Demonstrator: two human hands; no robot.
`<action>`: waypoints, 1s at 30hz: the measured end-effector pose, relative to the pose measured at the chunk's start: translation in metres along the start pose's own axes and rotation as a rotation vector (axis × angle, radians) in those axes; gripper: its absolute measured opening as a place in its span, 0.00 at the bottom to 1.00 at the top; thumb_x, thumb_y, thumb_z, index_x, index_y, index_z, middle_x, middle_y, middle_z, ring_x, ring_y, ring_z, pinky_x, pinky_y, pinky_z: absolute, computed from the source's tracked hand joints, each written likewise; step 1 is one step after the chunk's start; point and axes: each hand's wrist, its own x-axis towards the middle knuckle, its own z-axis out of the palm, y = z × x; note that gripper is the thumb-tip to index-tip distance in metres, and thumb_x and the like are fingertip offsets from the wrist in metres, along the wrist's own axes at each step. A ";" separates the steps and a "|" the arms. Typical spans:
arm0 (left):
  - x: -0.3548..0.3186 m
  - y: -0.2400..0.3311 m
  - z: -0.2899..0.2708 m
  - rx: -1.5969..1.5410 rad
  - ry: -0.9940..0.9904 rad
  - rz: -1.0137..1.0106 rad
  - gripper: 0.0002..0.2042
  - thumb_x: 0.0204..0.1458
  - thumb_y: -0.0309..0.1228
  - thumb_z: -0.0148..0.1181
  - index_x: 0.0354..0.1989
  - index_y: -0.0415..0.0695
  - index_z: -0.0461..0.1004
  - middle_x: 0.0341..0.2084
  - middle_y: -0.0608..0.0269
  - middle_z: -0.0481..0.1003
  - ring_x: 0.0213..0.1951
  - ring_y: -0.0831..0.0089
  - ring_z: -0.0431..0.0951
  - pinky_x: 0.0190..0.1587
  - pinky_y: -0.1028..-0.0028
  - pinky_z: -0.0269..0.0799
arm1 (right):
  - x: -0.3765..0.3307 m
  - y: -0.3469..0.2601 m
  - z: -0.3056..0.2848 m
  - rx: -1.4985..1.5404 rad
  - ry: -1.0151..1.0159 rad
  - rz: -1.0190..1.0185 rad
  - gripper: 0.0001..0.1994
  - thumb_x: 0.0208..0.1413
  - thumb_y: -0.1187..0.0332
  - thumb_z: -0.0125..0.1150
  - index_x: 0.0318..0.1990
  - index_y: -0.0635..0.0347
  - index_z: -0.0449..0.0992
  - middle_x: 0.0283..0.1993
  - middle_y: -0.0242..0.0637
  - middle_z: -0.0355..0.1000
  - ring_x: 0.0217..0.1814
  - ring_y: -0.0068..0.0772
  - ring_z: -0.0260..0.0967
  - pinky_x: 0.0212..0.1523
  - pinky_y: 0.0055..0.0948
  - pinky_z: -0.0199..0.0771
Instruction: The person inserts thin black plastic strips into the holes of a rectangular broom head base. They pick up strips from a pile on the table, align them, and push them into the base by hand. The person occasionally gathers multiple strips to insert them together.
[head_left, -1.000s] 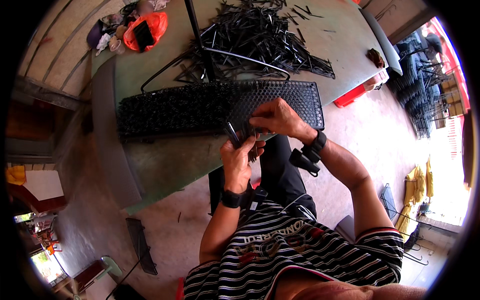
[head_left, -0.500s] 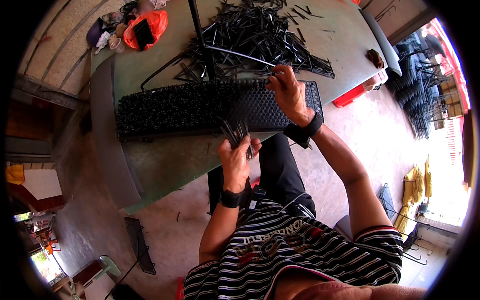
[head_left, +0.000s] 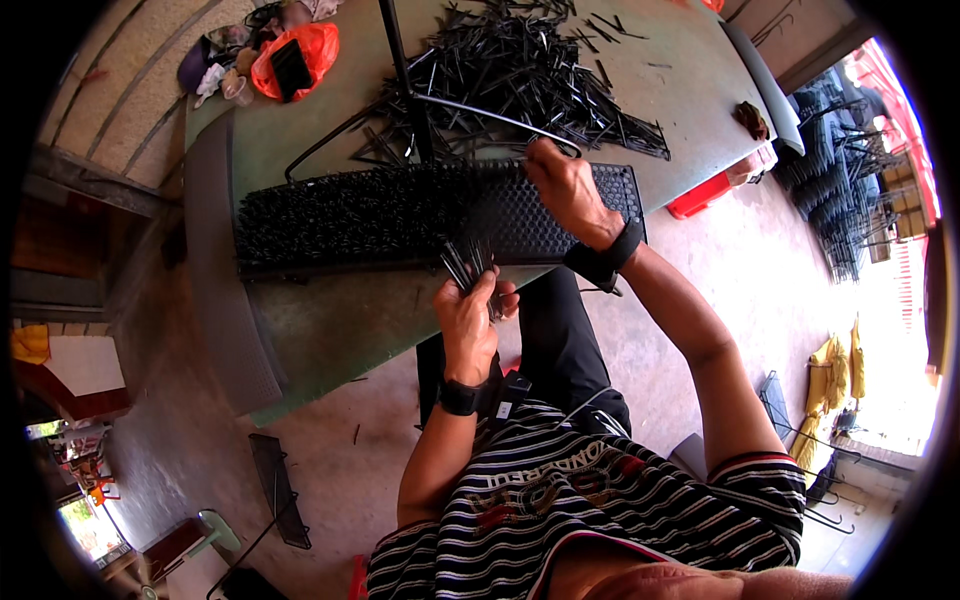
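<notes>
A long black tray (head_left: pixel 610 205) with a grid of round holes lies along the near edge of the green table. Dense black tufts (head_left: pixel 350 225) fill its left and middle part, while the holes at the right stand bare. Just in front of the tray, my left hand (head_left: pixel 466 325) is closed round a bunch of thin black strips (head_left: pixel 466 262) that point up and away. My right hand (head_left: pixel 572 190) is over the tray's far side, where tufts meet bare holes. Its fingers are pinched; what they hold, if anything, is hidden.
A large heap of loose black strips (head_left: pixel 510 80) lies on the table (head_left: pixel 680 110) beyond the tray. A black metal rod frame (head_left: pixel 394 50) rises behind the tray. An orange-red plastic bag with a dark phone (head_left: pixel 290 70) is at the far left. Stacked black racks (head_left: pixel 825 170) stand at right.
My right hand has moved slightly left and lower against the tray, its fingers now down at the tufts' edge. The left hand stays almost in place with its bunch.
</notes>
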 end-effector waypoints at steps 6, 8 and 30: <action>0.001 -0.006 -0.004 0.028 -0.035 0.022 0.02 0.52 0.22 0.54 0.31 0.38 0.72 0.21 0.60 0.74 0.21 0.72 0.75 0.23 0.75 0.73 | -0.006 -0.032 -0.016 0.037 -0.159 0.088 0.10 0.48 0.66 0.63 0.27 0.65 0.76 0.17 0.41 0.69 0.18 0.31 0.68 0.20 0.29 0.65; 0.003 -0.009 -0.002 0.061 -0.066 0.023 0.02 0.52 0.22 0.54 0.31 0.38 0.72 0.23 0.60 0.75 0.22 0.72 0.76 0.24 0.76 0.74 | -0.016 -0.047 -0.020 0.276 -0.468 0.263 0.09 0.49 0.67 0.63 0.29 0.66 0.77 0.19 0.35 0.72 0.18 0.20 0.68 0.19 0.23 0.67; 0.003 -0.007 -0.007 0.045 -0.025 0.000 0.06 0.53 0.20 0.50 0.38 0.38 0.71 0.31 0.60 0.73 0.28 0.67 0.77 0.29 0.69 0.76 | 0.002 -0.011 0.006 0.220 0.112 0.062 0.03 0.51 0.77 0.54 0.34 0.64 0.69 0.24 0.44 0.72 0.28 0.40 0.75 0.27 0.29 0.72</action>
